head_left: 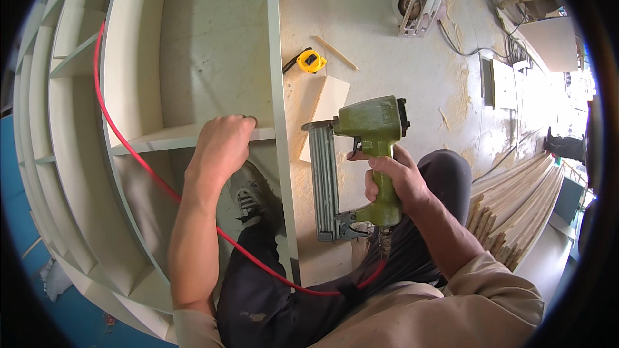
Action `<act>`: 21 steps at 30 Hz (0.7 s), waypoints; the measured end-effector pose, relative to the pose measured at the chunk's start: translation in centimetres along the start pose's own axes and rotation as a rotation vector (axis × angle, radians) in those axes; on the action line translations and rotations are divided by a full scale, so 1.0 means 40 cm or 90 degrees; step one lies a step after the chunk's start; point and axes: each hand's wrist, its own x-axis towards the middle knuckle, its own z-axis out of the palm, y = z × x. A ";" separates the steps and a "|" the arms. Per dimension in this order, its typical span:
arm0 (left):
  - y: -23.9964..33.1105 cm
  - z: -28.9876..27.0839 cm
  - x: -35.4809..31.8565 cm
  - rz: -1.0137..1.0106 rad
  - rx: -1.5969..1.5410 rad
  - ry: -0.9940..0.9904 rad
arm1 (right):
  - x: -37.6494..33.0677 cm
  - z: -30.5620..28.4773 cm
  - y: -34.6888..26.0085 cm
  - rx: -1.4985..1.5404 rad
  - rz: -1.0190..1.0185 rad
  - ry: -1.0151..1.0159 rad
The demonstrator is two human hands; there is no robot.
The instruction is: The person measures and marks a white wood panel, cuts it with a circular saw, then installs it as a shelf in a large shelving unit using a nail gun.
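Nailer (373, 120) within right fingers (387, 166)

The right grip (403, 179) holds a green nailer (369, 120) on a red hose (258, 261); the left grip (222, 145) curls at a shelf (158, 140). Tape (311, 61) and saw (411, 6) lie on the floor (361, 6).

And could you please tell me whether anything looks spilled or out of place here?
Yes: what looks like sawdust lies scattered over the floor, and a pale mark stands out on the dark trousers. The red hose crosses them from the nailer in the right hand, which seems awkward.
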 end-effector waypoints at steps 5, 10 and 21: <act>0.005 0.002 0.003 0.007 0.018 0.035 | -0.009 -0.016 0.019 0.085 0.076 -0.074; 0.012 0.014 -0.002 0.012 0.027 0.075 | 0.005 -0.015 0.034 0.136 0.076 -0.051; 0.014 0.020 -0.008 0.035 0.029 0.136 | 0.019 -0.003 0.036 0.146 0.115 -0.091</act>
